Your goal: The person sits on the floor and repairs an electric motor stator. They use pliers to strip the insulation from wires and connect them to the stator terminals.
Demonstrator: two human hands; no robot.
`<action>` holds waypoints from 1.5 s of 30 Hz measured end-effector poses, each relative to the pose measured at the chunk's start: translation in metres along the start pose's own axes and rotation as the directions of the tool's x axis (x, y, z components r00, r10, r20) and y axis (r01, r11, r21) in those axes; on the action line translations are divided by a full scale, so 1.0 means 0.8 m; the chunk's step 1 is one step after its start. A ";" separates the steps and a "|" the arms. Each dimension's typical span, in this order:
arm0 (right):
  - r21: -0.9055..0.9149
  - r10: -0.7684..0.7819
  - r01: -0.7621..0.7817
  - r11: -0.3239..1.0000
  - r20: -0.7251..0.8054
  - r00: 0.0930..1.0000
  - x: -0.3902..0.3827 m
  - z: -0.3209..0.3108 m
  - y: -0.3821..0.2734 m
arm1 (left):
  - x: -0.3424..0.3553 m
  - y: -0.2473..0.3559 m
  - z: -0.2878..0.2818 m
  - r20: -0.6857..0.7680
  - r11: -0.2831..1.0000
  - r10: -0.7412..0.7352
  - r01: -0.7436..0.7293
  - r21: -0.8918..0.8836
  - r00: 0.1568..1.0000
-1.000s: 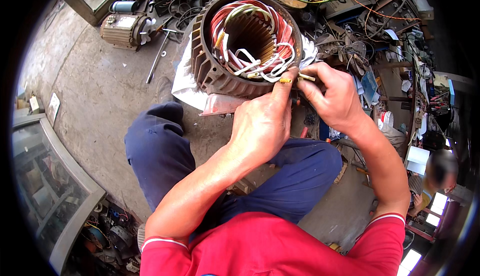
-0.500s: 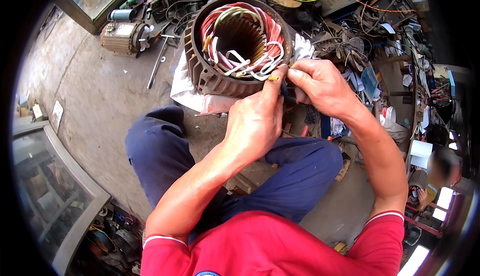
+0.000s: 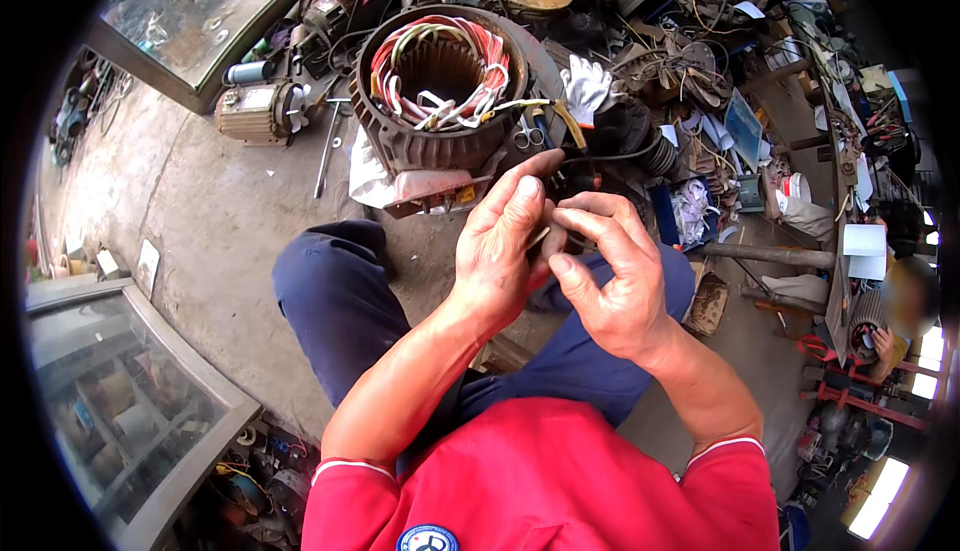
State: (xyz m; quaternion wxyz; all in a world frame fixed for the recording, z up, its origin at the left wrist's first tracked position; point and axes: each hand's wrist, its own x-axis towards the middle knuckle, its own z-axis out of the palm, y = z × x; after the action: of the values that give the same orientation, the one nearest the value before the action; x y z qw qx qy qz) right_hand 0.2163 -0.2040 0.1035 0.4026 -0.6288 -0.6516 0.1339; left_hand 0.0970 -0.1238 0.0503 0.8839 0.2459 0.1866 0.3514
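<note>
A rusty ribbed motor stator (image 3: 435,146) stands ahead of me, its red and white windings (image 3: 488,46) packed round the slotted bore. One white lead with a yellowish sleeve (image 3: 520,105) sticks out over its right rim. Nearer to me, apart from the stator, my hands come together above my lap. My left hand (image 3: 498,246) is cupped, index finger and thumb pointing up, around a thin small thing that I cannot make out. Bent and spread, the fingers of my right hand (image 3: 618,276) reach to the left palm. Scissors (image 3: 528,137) lie beside the stator.
A white glove (image 3: 588,89) and a dark hose (image 3: 655,156) lie right of the stator. White cloth (image 3: 368,176) sits under it. A small motor (image 3: 255,113) and a metal rod (image 3: 328,151) are on the floor at left. Glass-fronted cabinet (image 3: 215,421) at lower left; another person's hand (image 3: 884,346) far right.
Both hands have left the stator's front rim and drawn back toward me. My right fingers have spread from a pinch. The lead now sticks out at the rim, and the view has shifted.
</note>
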 end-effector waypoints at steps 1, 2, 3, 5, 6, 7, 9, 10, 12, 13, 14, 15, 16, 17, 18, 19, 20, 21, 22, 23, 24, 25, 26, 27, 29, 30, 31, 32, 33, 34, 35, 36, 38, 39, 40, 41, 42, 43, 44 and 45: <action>-0.036 -0.013 0.012 0.999 -0.011 1.000 -0.002 0.001 -0.004 | -0.002 -0.003 0.000 -0.002 0.999 0.015 -0.015 -0.031 1.000; -0.072 -0.027 0.025 0.997 -0.021 0.999 -0.004 0.005 -0.010 | -0.006 -0.003 0.000 0.018 0.999 0.033 -0.033 -0.018 0.999; -0.114 -0.042 0.039 0.993 -0.032 0.999 -0.005 0.007 -0.014 | -0.008 -0.004 0.000 0.024 0.998 0.058 -0.058 0.005 0.998; -0.170 -0.095 0.086 0.982 -0.045 0.994 -0.005 0.011 -0.014 | -0.012 -0.006 0.000 0.037 0.992 0.109 -0.111 0.051 0.993; -0.189 -0.101 0.092 0.978 -0.040 0.994 -0.007 0.012 -0.012 | -0.017 -0.006 0.004 0.023 0.985 0.125 -0.127 0.115 0.992; -0.207 -0.107 0.097 0.973 -0.034 0.994 -0.008 0.013 -0.012 | -0.019 -0.006 0.008 0.002 0.984 0.125 -0.124 0.130 0.992; -0.160 -0.099 0.089 0.983 -0.058 0.993 -0.009 0.014 -0.013 | -0.024 -0.006 0.019 -0.039 0.980 0.128 -0.120 0.159 0.991; -0.127 -0.094 0.086 0.988 -0.061 0.994 -0.011 0.014 -0.011 | -0.026 -0.005 0.024 -0.066 0.979 0.114 -0.101 0.176 0.991; 0.019 -0.012 0.014 1.000 -0.076 0.997 -0.012 0.009 -0.016 | -0.034 -0.002 0.012 -0.057 0.993 0.003 0.003 0.119 0.998; 0.132 0.066 -0.055 0.990 -0.081 0.995 -0.012 0.006 -0.020 | -0.037 0.000 0.007 -0.048 0.995 -0.053 0.057 0.088 0.997; 0.187 0.117 -0.101 0.977 -0.077 0.990 -0.012 0.003 -0.019 | -0.039 0.001 0.006 -0.080 0.981 -0.010 0.025 0.193 0.997; 0.177 0.143 -0.133 0.975 -0.042 0.989 -0.011 -0.001 -0.022 | -0.042 0.004 0.002 -0.068 0.971 0.046 -0.029 0.239 0.997; 0.166 0.168 -0.164 0.972 -0.008 0.986 -0.009 -0.007 -0.026 | -0.046 0.007 0.002 -0.026 0.914 0.161 -0.139 0.382 0.987; 0.154 0.193 -0.195 0.969 0.027 0.981 -0.008 -0.012 -0.027 | -0.048 0.009 0.001 0.039 0.834 0.268 -0.252 0.490 0.963; 0.272 0.283 -0.301 0.914 0.105 0.954 -0.009 -0.012 -0.024 | -0.049 0.013 -0.001 0.103 0.729 0.369 -0.356 0.584 0.924; 0.396 0.364 -0.405 0.824 0.178 0.914 -0.011 -0.014 -0.021 | -0.045 0.016 -0.013 0.232 0.617 0.395 -0.444 0.650 0.889; 0.501 0.428 -0.501 0.706 0.263 0.865 -0.013 -0.016 -0.019 | -0.048 0.021 -0.014 0.277 0.565 0.409 -0.480 0.672 0.869; 0.580 0.464 -0.575 0.576 0.347 0.815 -0.010 -0.019 -0.019 | -0.046 0.027 -0.011 0.332 0.503 0.431 -0.529 0.684 0.839; 0.555 0.475 -0.593 0.583 0.358 0.803 -0.007 -0.021 -0.026 | -0.046 0.029 -0.012 0.359 0.497 0.440 -0.556 0.666 0.823; 0.550 0.482 -0.620 0.560 0.392 0.784 -0.004 -0.023 -0.029 | -0.047 0.030 -0.013 0.358 0.519 0.434 -0.554 0.651 0.827; 0.567 0.488 -0.625 0.537 0.396 0.778 -0.004 -0.022 -0.032 | -0.050 0.033 -0.013 0.347 0.543 0.432 -0.548 0.637 0.832; 0.583 0.493 -0.630 0.513 0.400 0.772 -0.004 -0.019 -0.034 | -0.051 0.035 -0.013 0.337 0.567 0.431 -0.541 0.621 0.837; 0.583 0.496 -0.608 0.538 0.364 0.788 -0.004 -0.016 -0.033 | -0.050 0.037 -0.013 0.310 0.591 0.425 -0.520 0.617 0.850; 0.545 0.510 -0.592 0.594 0.314 0.801 -0.004 -0.012 -0.037 | -0.051 0.037 -0.013 0.279 0.604 0.437 -0.509 0.613 0.855; 0.456 0.525 -0.557 0.695 0.207 0.825 -0.001 -0.002 -0.044 | -0.050 0.035 -0.011 0.216 0.632 0.459 -0.488 0.603 0.862; 0.414 0.499 -0.509 0.754 0.141 0.855 -0.004 0.005 -0.041 | -0.050 0.033 -0.011 0.180 0.661 0.482 -0.491 0.567 0.857; 0.396 0.463 -0.465 0.792 0.107 0.880 -0.002 0.009 -0.040 | -0.049 0.031 -0.009 0.145 0.689 0.491 -0.485 0.539 0.859; 0.374 0.424 -0.419 0.827 0.075 0.903 0.000 0.011 -0.039 | -0.048 0.029 -0.007 0.109 0.716 0.497 -0.478 0.508 0.861; 0.354 0.384 -0.374 0.857 0.044 0.922 0.002 0.013 -0.038 | -0.047 0.027 -0.006 0.073 0.741 0.501 -0.471 0.479 0.862; 0.287 0.321 -0.311 0.906 0.015 0.947 0.005 0.015 -0.037 | -0.047 0.026 -0.006 0.053 0.767 0.485 -0.453 0.455 0.873; 0.216 0.254 -0.246 0.945 -0.010 0.967 0.009 0.016 -0.036 | -0.046 0.025 -0.006 0.033 0.791 0.468 -0.436 0.430 0.883; 0.142 0.184 -0.178 0.974 -0.030 0.983 0.013 0.017 -0.035 | -0.044 0.024 -0.006 0.016 0.814 0.451 -0.418 0.403 0.893; 0.131 0.111 -0.101 0.986 -0.075 0.991 0.016 0.021 -0.027 | -0.039 0.024 -0.004 -0.015 0.879 0.401 -0.380 0.288 0.916; 0.124 0.076 -0.063 0.990 -0.097 0.992 0.018 0.023 -0.023 | -0.037 0.024 -0.002 -0.028 0.906 0.373 -0.357 0.228 0.927; 0.170 0.052 -0.029 0.985 -0.137 0.989 0.022 0.027 -0.021 | -0.036 0.027 0.001 -0.069 0.958 0.281 -0.275 0.078 0.957; 0.214 0.031 0.008 0.977 -0.177 0.984 0.026 0.031 -0.018 | -0.035 0.031 0.006 -0.095 0.979 0.181 -0.189 -0.075 0.979; 0.256 0.012 0.046 0.966 -0.220 0.975 0.029 0.034 -0.016 | -0.035 0.034 0.009 -0.104 0.969 0.078 -0.100 -0.228 0.992; 0.287 0.013 0.049 0.957 -0.212 0.977 0.029 0.035 -0.011 | -0.033 0.034 0.010 -0.097 0.958 0.038 -0.064 -0.279 0.995; 0.319 0.015 0.052 0.946 -0.204 0.979 0.028 0.036 -0.004 | -0.032 0.034 0.010 -0.089 0.944 -0.002 -0.027 -0.330 0.996; 0.350 0.017 0.054 0.935 -0.197 0.980 0.027 0.037 -0.001 | -0.031 0.033 0.010 -0.079 0.925 -0.043 0.010 -0.379 0.996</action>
State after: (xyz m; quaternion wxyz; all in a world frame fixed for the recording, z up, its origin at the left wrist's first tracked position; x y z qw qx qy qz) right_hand 0.1981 -0.1743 0.0928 0.5727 -0.5503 -0.5796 0.1822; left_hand 0.0700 -0.1271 0.0752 0.9106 0.0533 0.1565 0.3789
